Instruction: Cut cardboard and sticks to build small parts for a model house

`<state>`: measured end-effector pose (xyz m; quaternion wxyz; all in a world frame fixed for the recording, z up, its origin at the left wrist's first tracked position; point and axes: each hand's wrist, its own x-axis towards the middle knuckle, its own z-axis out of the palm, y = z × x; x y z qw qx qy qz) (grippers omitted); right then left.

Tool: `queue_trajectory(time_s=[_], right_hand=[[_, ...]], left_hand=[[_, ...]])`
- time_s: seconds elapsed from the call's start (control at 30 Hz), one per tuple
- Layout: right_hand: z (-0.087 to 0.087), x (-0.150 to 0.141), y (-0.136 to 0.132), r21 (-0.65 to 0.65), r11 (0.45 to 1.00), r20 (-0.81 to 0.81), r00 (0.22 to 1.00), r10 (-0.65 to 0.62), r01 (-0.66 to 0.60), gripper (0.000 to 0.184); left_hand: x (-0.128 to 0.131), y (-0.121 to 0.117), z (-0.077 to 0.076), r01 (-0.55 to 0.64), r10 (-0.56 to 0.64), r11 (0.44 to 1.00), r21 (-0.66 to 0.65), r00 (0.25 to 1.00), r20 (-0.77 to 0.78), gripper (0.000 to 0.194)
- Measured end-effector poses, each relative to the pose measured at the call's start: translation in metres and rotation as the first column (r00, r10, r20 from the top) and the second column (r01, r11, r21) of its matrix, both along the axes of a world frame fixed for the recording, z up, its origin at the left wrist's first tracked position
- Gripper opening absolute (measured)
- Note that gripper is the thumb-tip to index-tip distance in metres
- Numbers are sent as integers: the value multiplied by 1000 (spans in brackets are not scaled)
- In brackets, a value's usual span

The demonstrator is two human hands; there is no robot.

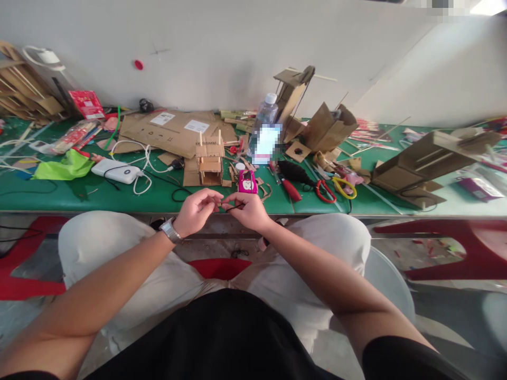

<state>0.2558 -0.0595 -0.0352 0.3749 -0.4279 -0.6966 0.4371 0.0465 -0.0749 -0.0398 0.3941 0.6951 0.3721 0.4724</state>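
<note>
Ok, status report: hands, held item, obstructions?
Right hand pinching thin black cord. Left hand close beside, grip unclear. Small cardboard structure beyond, not between hands.

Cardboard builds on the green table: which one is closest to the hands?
The small cardboard build with two sticks poking up, just beyond the left hand. The other cardboard builds are farther away, off to either side.

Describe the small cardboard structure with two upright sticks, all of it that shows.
The cardboard structure is brown, boxy and upright, with an open front and dark printing on its upper panel. Two pale, wooden-looking sticks rise near its top corners. It stands toward the near side of the green table, just beyond the left hand; neither hand appears to touch it.
</note>
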Motion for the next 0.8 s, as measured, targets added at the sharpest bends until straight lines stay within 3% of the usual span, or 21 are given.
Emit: queue_trajectory(time_s=[0.13,0.33,0.6,0.8], right_hand=[[-2,1,1,26,999,40,999,-19,18,27],[-4,1,-2,-1,1000,41,999,14,-14,23],[-6,-1,-3,22,1000,78,997,16,-18,25],[10,3,-5,26,994,20,995,102,-102,24]], left_hand=[[0,-4,6,58,-32,979,196,991,-130,29],[1,-6,7,42,98,894,446,953,-286,29],[5,-8,6,19,107,880,475,965,-238,11],[1,-6,11,-58,146,912,407,971,-188,9]])
